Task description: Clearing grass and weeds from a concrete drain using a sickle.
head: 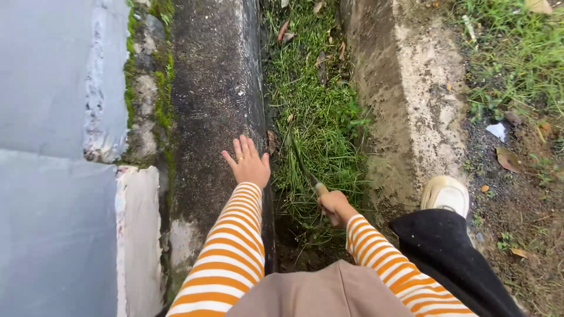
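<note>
My left hand (248,164) lies flat with fingers spread on the dark concrete ledge (214,105) left of a grassy drain. My right hand (335,206) is closed around the wooden handle of a sickle (303,167), whose thin curved blade reaches up and left into the grass (317,111) that fills the channel. Both arms wear orange and white striped sleeves. The blade's tip is partly lost among the grass stems.
A pale concrete curb (420,100) borders the channel on the right, with my white shoe (446,194) resting on it. A grey painted wall (53,147) with moss along its base stands on the left. Dirt, weeds and dry leaves (508,159) lie at the far right.
</note>
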